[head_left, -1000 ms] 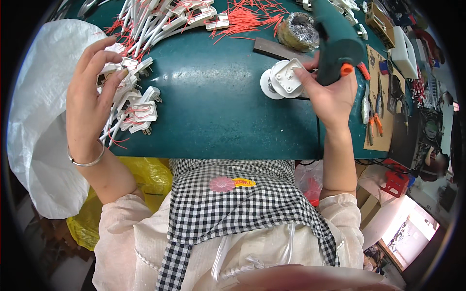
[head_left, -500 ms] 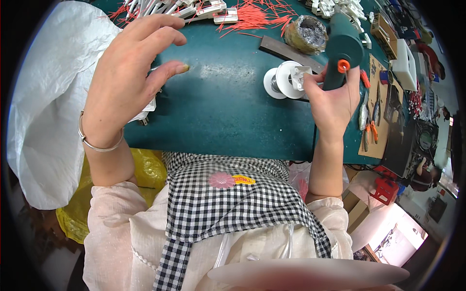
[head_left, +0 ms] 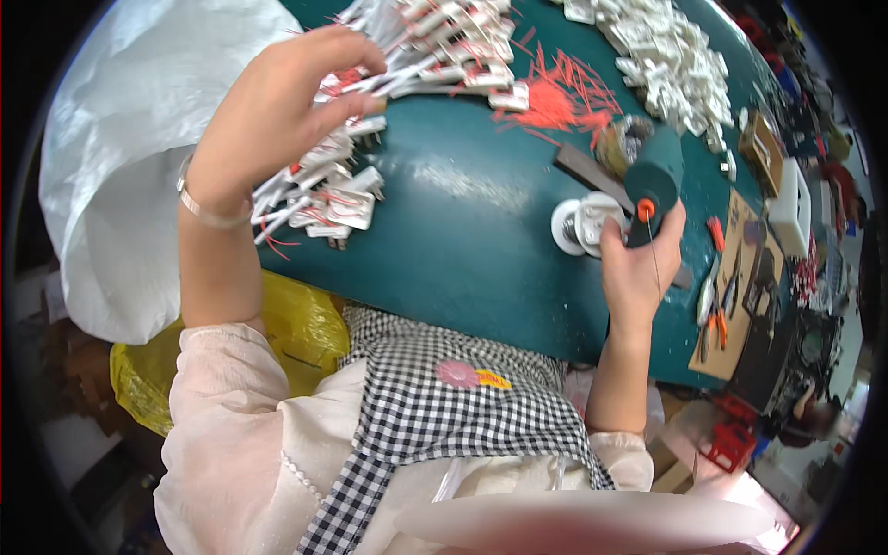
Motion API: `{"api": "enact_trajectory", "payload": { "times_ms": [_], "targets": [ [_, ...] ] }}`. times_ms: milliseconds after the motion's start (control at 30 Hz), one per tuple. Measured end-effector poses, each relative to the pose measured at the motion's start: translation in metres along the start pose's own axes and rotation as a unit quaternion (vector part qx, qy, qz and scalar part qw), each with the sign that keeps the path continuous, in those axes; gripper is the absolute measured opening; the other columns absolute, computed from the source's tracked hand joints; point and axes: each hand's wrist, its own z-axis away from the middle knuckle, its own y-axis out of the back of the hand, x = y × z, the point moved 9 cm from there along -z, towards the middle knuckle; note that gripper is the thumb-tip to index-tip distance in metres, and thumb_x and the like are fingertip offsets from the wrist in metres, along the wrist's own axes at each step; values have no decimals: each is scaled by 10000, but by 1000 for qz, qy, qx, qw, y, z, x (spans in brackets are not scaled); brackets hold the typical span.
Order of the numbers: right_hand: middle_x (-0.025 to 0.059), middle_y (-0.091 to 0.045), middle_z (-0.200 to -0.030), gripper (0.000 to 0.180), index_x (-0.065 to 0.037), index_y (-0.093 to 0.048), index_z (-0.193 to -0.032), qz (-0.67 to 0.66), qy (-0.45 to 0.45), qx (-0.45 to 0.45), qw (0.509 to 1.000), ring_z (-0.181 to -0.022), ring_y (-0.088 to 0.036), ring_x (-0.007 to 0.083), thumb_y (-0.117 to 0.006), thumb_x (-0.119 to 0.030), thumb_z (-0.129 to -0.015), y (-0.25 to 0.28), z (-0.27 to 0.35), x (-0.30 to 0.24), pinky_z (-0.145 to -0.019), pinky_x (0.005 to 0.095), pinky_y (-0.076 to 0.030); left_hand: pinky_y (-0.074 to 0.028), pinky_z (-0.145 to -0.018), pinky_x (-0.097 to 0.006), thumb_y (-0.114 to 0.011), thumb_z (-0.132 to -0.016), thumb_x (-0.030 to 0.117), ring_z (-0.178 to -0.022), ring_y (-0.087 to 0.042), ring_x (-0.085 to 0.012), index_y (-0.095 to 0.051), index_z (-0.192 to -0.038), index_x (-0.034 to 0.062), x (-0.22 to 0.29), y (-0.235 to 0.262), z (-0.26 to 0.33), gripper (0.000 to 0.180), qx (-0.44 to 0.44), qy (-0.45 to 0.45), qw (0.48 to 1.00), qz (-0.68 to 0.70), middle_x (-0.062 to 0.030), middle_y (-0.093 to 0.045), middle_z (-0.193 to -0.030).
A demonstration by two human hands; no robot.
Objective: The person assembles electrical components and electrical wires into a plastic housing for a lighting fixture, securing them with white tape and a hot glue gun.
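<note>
My right hand (head_left: pixel 638 268) is wrapped round the handle of a dark green pistol-grip tool (head_left: pixel 659 171). An orange fitting sits at the tool's back, and a thin wire runs down from it. Just left of that hand stands a white spool (head_left: pixel 571 228); a small white plastic part (head_left: pixel 603 217) shows between spool and thumb. My left hand (head_left: pixel 268 125), thumb and fingers apart, is over a heap of white plug cords (head_left: pixel 338 205) with thin red strips among them. Nothing shows between its fingers, though the fingertips are slightly blurred.
Red strips (head_left: pixel 560 97) lie at the back beside a dark bar (head_left: pixel 592 174) and a crusted pot (head_left: pixel 622 143). White plastic parts (head_left: pixel 666 65) are heaped far right. Orange-handled pliers (head_left: pixel 717 324) rest on cardboard (head_left: pixel 731 356). A white sack (head_left: pixel 102 185) and a yellow bag (head_left: pixel 305 324) are at left.
The view has turned toward the left, showing more plug cords and white parts. My left hand has moved in over the cords. My right hand still grips the tool beside the spool.
</note>
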Motion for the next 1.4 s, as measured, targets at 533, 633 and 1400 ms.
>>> {"api": "enact_trajectory", "payload": {
  "times_ms": [533, 633, 1400],
  "targets": [
    [12, -485, -874, 422, -35, -470, -1082, -244, -19, 71, 967, -749, -454, 89, -735, 9, -757, 33, 26, 26, -692, 222, -391, -473, -726, -306, -806, -702, 285, -806, -576, -170, -639, -1053, 70, -124, -24, -103, 444, 91, 110, 988, 57, -39, -622, -881],
    [10, -478, -845, 394, -38, -475, -1052, -236, -20, 62, 970, -744, -453, 91, -732, 10, -756, 33, 26, 26, -696, 225, -391, -473, -715, -299, -801, -715, 266, -784, -577, -166, -624, -970, 46, -120, -25, -102, 380, 71, 118, 990, 39, -43, -630, -868],
    [52, -505, -898, 671, 32, -431, -1293, -448, 19, -3, 894, -897, -629, 242, -703, 139, -689, 37, 3, 7, -722, 279, -504, -443, -756, -217, -636, -850, 58, -908, -509, -58, -417, -1328, 19, 158, -150, -54, 527, -231, -25, 777, 585, -13, -538, -1115]
  ]
}}
